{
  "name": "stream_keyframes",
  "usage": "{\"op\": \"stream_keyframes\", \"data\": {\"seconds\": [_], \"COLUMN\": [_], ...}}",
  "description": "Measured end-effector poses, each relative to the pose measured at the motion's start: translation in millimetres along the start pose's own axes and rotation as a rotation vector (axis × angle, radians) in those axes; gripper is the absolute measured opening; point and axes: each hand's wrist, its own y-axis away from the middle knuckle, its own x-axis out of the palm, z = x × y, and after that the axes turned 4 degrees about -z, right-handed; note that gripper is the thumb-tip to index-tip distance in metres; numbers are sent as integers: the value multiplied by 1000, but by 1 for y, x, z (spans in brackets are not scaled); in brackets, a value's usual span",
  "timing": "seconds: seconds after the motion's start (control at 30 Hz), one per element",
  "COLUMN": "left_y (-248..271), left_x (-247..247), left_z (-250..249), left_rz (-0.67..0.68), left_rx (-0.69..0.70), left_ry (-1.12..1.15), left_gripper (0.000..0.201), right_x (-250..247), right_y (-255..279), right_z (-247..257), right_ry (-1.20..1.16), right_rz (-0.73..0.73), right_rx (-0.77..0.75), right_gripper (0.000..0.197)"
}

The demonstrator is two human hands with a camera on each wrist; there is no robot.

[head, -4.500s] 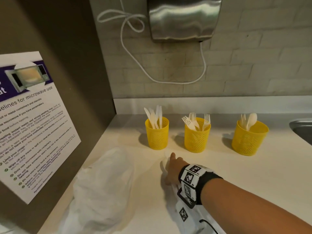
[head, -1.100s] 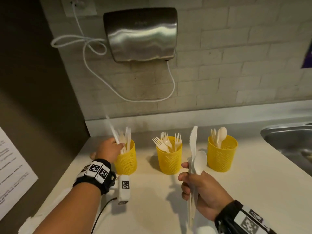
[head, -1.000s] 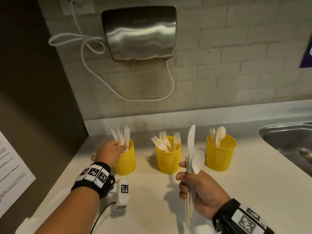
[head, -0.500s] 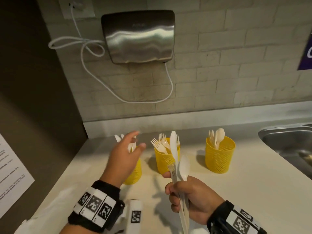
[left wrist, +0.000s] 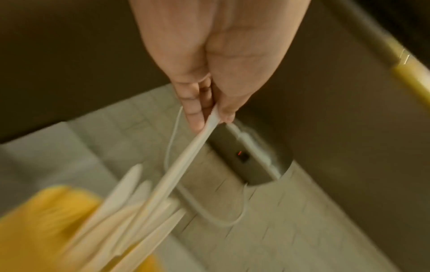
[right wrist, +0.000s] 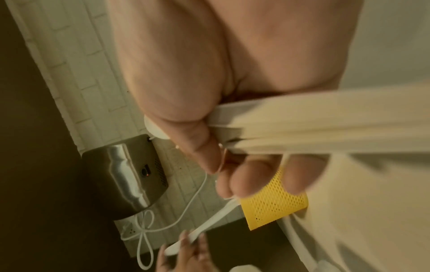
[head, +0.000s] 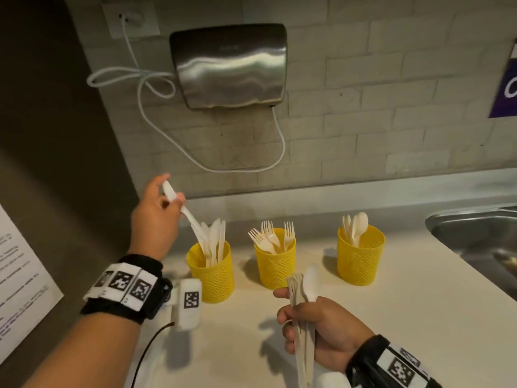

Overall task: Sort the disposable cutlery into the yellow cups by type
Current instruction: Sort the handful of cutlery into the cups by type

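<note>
Left hand point(head: 156, 217) pinches a knife point(head: 193, 219) into the knife cup point(head: 211, 271) (cups part-filled); right hand point(head: 321, 331) grips forks and a spoon point(head: 303, 309) awaiting sorting

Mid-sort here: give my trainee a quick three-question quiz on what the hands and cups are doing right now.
1. True or false: the left hand pinches a knife whose lower end is in the left cup.
2. Which cup holds forks? A) left cup B) middle cup C) right cup
3. Fill in: the right hand grips a bundle showing a spoon and a ____.

Key
1. True.
2. B.
3. Fork.
</note>
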Motion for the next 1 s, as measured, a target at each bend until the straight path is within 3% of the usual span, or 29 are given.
{"op": "stream_keyframes", "data": {"seconds": [0.1, 0.17, 0.3, 0.33, 0.43, 0.47, 0.53, 0.67, 0.77, 1.0], "left_y": [15, 27, 49, 57, 91, 99, 108, 113, 101, 30], "left_x": [20, 26, 25, 27, 40, 45, 55, 60, 56, 60], "left_z": [33, 41, 22, 12, -12, -14, -15, -21, -21, -40], "left_rz": [232, 308, 141, 235, 874, 1022, 1121, 1077, 978, 309], "left_rx": [-81, -62, 58, 27, -212, -238, -213, -182, -86, 3], "left_ry": [-286, -415, -343, -252, 181, 221, 220, 180, 111, 286], "left_gripper": [46, 50, 46, 41, 53, 60, 58, 25, 19, 25], "right_x": [2, 3, -1, -1, 2, 3, 5, 6, -1, -22], "right_y": [6, 7, 4, 4, 1, 0, -1, 1, 1, 6], "right_z": [1, 0, -1, -2, -2, -3, -5, -4, -1, 4], "right_ry": [-55, -79, -95, -89, -74, -69, -67, -41, -34, -55], "right_rz": [29, 37, 24, 32, 71, 88, 122, 138, 95, -60], "right_rx": [37, 52, 61, 60, 66, 75, 86, 95, 101, 98], "right_gripper": [42, 41, 52, 52, 45, 43, 38, 24, 29, 28]}}
